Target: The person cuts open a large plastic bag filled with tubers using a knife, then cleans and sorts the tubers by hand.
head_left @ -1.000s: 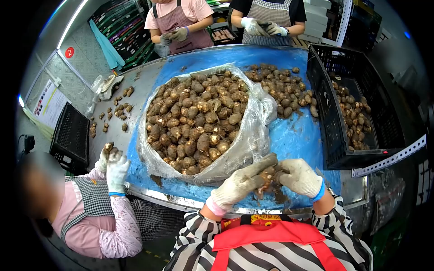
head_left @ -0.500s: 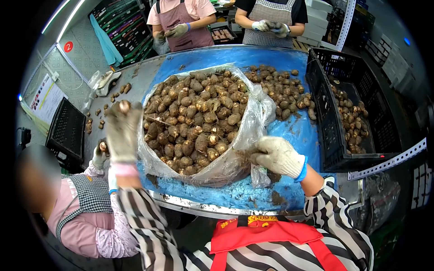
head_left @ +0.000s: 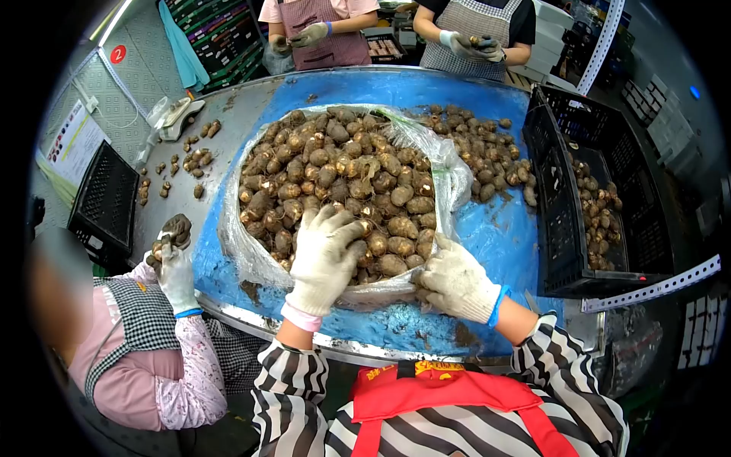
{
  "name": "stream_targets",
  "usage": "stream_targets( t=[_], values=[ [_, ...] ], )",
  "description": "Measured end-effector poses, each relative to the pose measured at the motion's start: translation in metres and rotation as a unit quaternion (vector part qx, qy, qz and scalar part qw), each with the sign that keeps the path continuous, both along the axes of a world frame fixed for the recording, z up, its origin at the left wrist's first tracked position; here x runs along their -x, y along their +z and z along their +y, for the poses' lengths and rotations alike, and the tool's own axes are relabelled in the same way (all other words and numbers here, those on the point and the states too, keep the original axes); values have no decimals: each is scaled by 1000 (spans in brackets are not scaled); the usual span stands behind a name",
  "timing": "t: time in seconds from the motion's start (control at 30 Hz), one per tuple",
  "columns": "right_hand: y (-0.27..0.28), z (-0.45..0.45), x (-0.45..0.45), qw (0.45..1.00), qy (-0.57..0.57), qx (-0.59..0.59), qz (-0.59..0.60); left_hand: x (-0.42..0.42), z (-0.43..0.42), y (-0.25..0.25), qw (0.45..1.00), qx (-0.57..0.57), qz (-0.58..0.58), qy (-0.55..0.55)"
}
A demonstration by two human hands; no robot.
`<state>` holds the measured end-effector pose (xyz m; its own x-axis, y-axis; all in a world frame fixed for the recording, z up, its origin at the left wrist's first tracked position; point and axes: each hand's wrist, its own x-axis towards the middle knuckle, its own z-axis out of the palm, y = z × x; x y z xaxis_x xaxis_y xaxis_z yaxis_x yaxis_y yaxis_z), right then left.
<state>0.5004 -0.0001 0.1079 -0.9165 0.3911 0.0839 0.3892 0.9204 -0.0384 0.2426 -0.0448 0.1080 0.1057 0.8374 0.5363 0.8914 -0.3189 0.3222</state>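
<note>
A large clear plastic bag (head_left: 242, 255) stands wide, its rim folded down, full of small brown taro corms (head_left: 327, 175) with soil on them. My left hand (head_left: 326, 255), in a pale knit glove, lies on the corms at the bag's near side, fingers stretched out and apart. Its fingertips touch the corms; none is plainly gripped. My right hand (head_left: 461, 282), gloved with a blue cuff, is at the bag's near right rim. Its fingers are curled against the plastic; the fingertips are partly hidden.
A loose heap of corms (head_left: 487, 152) lies right of the bag on the blue table cover (head_left: 502, 236). A black crate (head_left: 601, 282) at the right holds more. Corms and a scale (head_left: 177, 122) sit at the left. A co-worker (head_left: 137, 343) handles corms beside me; two people stand opposite.
My left hand has come from the left side, where it held a corm, onto the pile; that corm is no longer in it. My right hand stays by the rim. The view has shifted slightly.
</note>
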Motion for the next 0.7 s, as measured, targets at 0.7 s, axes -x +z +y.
stream_targets(
  t=[0.7],
  values=[
    [-3,44,111,975,-163,124,84,-7,-39,-49,972,-34,-174,154]
  ],
)
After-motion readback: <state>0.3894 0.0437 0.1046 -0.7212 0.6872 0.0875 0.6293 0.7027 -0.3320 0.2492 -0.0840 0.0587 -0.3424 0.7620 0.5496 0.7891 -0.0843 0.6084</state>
